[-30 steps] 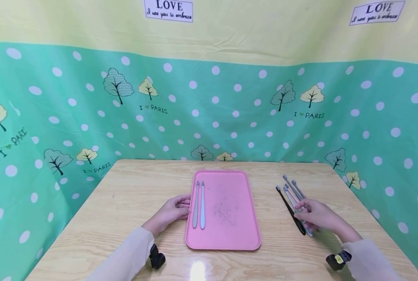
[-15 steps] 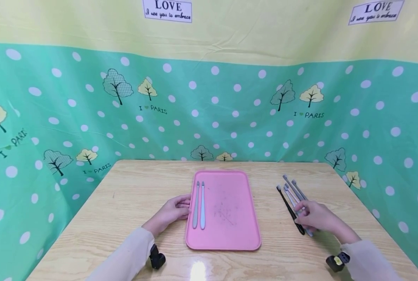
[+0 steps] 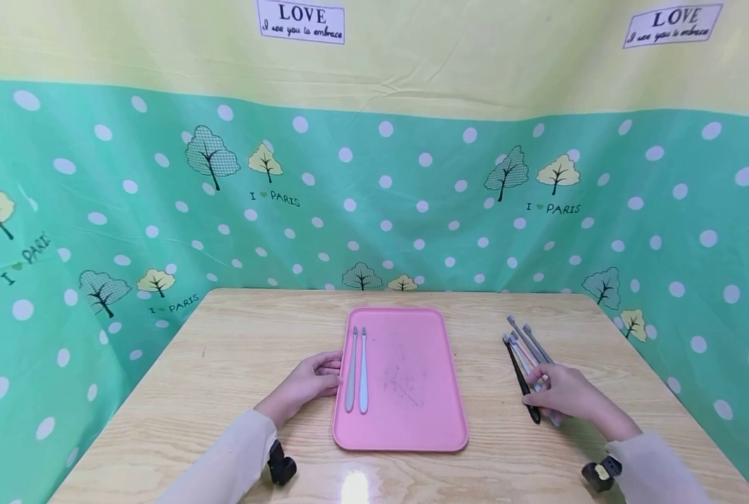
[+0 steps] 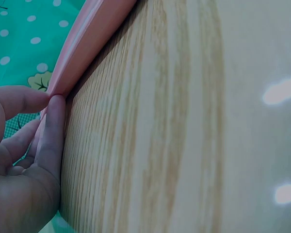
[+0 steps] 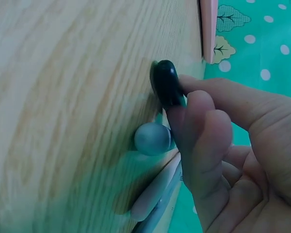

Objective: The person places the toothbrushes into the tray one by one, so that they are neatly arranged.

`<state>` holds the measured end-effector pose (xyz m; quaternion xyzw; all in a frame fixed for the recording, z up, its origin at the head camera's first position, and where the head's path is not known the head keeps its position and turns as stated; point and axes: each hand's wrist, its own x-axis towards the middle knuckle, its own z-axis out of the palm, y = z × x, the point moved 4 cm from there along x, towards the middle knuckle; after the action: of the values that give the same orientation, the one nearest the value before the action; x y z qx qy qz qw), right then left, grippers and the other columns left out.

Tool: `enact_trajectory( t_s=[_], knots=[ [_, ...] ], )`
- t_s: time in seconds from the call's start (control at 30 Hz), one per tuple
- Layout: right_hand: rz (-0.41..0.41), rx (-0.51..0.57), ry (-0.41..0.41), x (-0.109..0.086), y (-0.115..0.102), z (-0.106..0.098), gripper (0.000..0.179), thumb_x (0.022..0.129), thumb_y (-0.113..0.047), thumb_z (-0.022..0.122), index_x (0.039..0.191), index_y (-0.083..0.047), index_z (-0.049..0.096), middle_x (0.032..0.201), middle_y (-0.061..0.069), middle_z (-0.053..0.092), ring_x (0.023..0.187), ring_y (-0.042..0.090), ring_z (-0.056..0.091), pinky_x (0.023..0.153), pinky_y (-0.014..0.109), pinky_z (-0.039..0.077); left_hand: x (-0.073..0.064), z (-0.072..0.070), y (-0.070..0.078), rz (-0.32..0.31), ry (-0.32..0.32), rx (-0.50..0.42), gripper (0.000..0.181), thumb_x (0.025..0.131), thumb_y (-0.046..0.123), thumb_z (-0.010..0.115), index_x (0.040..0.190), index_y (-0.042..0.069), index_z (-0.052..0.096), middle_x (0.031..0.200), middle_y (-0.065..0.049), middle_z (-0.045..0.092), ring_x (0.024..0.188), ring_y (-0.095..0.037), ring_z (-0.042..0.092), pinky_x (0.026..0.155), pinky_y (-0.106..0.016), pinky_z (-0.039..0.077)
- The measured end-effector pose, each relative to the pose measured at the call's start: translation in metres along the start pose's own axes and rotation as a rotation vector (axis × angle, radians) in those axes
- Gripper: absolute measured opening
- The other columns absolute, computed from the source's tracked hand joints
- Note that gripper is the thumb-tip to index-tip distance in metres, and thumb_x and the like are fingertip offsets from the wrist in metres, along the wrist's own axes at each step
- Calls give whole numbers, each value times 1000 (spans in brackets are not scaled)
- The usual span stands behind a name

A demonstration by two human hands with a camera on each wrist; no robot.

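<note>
The pink tray [image 3: 412, 427] lies at the middle of the table, with a grey toothbrush [image 3: 351, 392] and a light blue toothbrush [image 3: 364, 392] side by side along its left side. My left hand [image 3: 311, 378] holds the tray's left rim; in the left wrist view its thumb and finger meet at the rim [image 4: 80, 63]. At the right, my right hand [image 3: 563, 392] pinches the black toothbrush [image 3: 518, 367] by its handle. The black handle end [image 5: 166, 82] shows at the fingertips in the right wrist view. Several other toothbrushes [image 3: 538, 343] lie partly hidden under this hand.
The wooden table [image 3: 242, 329] is backed by a green and yellow printed cloth [image 3: 387, 175]. In the right wrist view, a pale rounded handle end [image 5: 153, 138] and a light handle [image 5: 155, 191] lie close below the black one.
The black toothbrush has turned: its head moved right and its handle end left, closer beside the other toothbrushes. My right hand drifted slightly toward me. The left hand and tray stayed put.
</note>
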<state>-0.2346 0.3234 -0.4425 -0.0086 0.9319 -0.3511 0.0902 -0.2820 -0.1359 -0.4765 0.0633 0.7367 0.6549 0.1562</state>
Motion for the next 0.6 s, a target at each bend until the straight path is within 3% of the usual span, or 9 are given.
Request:
enact_trajectory(
  t_s=[0.6],
  knots=[
    [30,-16,-3,3,-4,9,34,83,-18,79,107,-1,63,56,7,58,43,16,53,37,28,49,1,0,-2,3,11,-12,60,91,-4,62,147,-7,41,128,-23,52,109,-26,60,92,-36,59]
  ],
)
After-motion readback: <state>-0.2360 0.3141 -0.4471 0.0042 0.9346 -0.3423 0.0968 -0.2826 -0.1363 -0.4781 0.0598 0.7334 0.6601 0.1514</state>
